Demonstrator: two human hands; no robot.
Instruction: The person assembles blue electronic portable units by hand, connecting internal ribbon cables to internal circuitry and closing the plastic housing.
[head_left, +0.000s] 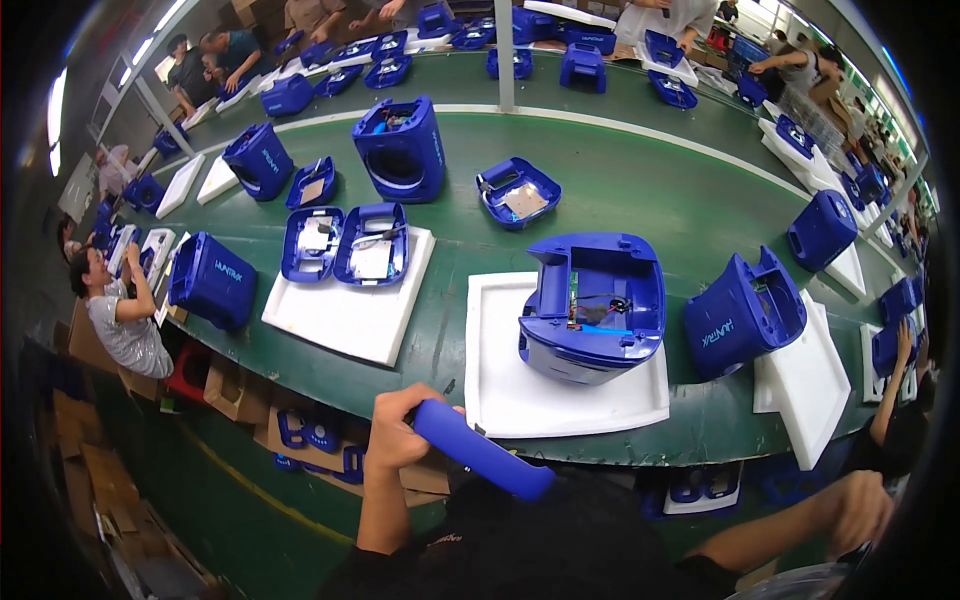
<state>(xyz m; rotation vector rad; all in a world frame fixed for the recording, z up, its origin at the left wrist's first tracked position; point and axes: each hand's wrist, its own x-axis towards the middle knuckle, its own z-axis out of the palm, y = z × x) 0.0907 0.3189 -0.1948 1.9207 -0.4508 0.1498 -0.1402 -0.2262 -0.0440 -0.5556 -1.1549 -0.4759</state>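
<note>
My left hand (398, 428) is closed around one end of a blue curved plastic cover (485, 450), held at a slant in front of my body, off the bench. Just beyond it an open blue plastic housing (595, 310) rests upright on a white foam pad (500, 400); a green circuit board and wires show inside. Low at the right, my right hand (860, 512) is reached out to the side with its fingers curled. Whatever those fingers hold is hidden. Beneath it lies part of a clear plastic bag or container (800, 583).
Another open blue housing (740, 315) stands right, by tilted foam pads (805, 385). Two blue lids (370, 245) lie on foam at left, near closed housings (212, 280). A single lid (518, 193) lies farther back. Cardboard boxes (237, 388) sit under the bench. Co-workers sit around.
</note>
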